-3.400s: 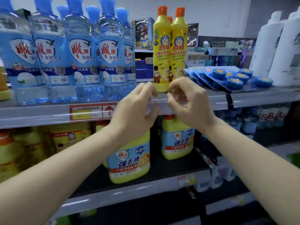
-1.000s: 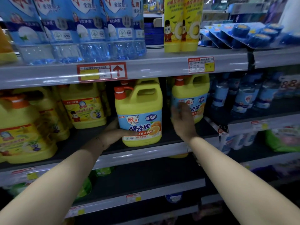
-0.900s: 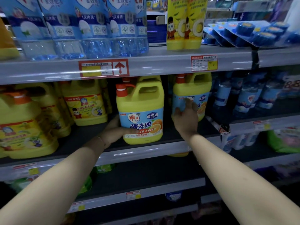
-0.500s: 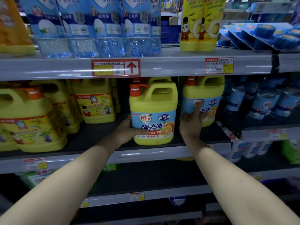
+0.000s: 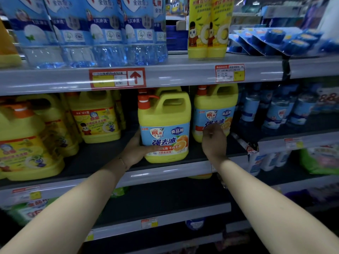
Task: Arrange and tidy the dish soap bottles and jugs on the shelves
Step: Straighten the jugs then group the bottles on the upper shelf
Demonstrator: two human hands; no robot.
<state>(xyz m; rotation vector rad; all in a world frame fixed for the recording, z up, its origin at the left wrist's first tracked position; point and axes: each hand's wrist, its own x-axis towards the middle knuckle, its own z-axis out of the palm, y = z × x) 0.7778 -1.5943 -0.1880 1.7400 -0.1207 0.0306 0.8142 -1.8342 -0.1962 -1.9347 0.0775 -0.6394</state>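
Observation:
A yellow dish soap jug (image 5: 164, 114) with a blue label and an orange pump stands at the front of the middle shelf (image 5: 165, 174). My left hand (image 5: 135, 153) grips its lower left corner, thumb across the label. A second jug of the same kind (image 5: 215, 105) stands to its right, a little further back. My right hand (image 5: 213, 142) hovers in front of that second jug with its fingers curled in, holding nothing.
Other yellow jugs (image 5: 95, 118) and a big one (image 5: 23, 145) fill the shelf's left side. Clear blue bottles (image 5: 108, 33), two tall yellow bottles (image 5: 209, 28) and blue blister packs (image 5: 275, 39) stand on the upper shelf. Blue bottles (image 5: 275, 110) stand at right.
My hands dropped from the upper shelf's edge to the middle shelf. The left hand took hold of the front jug. The right hand's fingers, earlier stretched onto the second jug, have curled back.

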